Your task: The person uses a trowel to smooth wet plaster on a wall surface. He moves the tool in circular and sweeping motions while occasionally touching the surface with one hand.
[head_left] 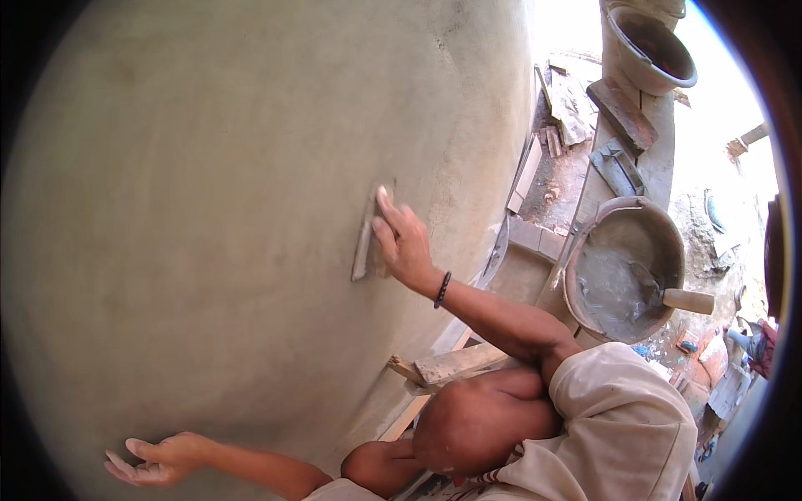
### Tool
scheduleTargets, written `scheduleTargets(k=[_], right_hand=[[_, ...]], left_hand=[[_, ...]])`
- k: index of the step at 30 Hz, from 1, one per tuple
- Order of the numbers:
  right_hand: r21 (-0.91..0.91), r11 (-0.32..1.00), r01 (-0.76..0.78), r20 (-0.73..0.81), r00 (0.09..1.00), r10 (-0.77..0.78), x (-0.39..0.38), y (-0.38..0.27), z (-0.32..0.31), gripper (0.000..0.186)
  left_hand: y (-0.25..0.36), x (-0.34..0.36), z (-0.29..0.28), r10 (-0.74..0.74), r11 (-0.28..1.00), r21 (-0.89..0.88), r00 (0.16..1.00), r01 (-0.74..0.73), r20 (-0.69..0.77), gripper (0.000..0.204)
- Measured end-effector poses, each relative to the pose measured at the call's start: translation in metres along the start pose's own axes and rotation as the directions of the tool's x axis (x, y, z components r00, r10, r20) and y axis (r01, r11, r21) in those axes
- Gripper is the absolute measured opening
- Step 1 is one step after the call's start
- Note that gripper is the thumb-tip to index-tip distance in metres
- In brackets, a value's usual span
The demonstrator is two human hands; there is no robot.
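My right hand (408, 246) is closed around a flat plastering trowel (364, 242), its blade lying against the grey plastered wall (209, 200). The index finger stretches along the tool's upper end, and the hand hides most of its grip. Lower left, my left hand (159, 459) is held close to the same wall with its fingers apart and nothing in it; whether it touches the surface I cannot tell. Wet grey marks show on the fingers. The wall looks mostly smooth, with a rougher patch toward its upper right.
To my right, a plank (656, 154) bears a bucket of wet grey mix (576, 288) with a wooden handle (689, 301) across its rim. Beyond are a float (618, 167), a brick-like block (622, 115) and another bucket (681, 75). My bent knee (468, 426) is beside wooden boards (459, 363).
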State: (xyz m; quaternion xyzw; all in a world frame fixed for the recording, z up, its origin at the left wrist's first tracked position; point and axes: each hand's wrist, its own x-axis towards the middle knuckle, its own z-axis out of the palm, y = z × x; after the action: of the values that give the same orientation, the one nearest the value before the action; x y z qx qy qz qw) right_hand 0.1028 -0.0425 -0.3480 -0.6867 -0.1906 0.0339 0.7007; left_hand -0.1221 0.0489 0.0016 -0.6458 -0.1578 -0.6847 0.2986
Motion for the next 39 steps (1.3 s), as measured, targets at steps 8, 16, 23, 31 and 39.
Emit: scheduleTargets(k=[8, 16, 23, 31, 39], right_hand=[[0.033, 0.987, -0.155, -0.165, 0.974, 0.158, 0.047, 0.071, -0.022, 0.044], [-0.035, 0.999, 0.02, -0.247, 0.969, -0.028, 0.096, 0.068, -0.033, 0.043], [-0.045, 0.994, 0.103, -0.049, 0.993, -0.105, 0.039, -0.002, -0.014, 0.041], [0.019, 1.0, -0.004, -0.324, 0.946, 0.009, 0.163, 0.057, -0.054, 0.039], [-0.248, 0.827, 0.504, -0.128, 0.829, -0.544, 0.119, -0.033, -0.032, 0.044]], left_hand=[[0.016, -0.005, 0.013, 0.016, 0.998, 0.055, 0.995, -0.022, 0.103, 0.033], [0.026, -0.008, 0.016, -0.039, 0.995, 0.101, 0.993, 0.028, 0.111, 0.035], [0.01, -0.006, 0.005, 0.025, 0.998, 0.053, 0.996, -0.029, 0.084, 0.032], [0.026, -0.014, 0.018, -0.006, 1.0, 0.021, 0.997, 0.004, 0.08, 0.028], [0.02, -0.013, 0.01, -0.07, 0.998, -0.005, 0.997, 0.07, 0.014, 0.029]])
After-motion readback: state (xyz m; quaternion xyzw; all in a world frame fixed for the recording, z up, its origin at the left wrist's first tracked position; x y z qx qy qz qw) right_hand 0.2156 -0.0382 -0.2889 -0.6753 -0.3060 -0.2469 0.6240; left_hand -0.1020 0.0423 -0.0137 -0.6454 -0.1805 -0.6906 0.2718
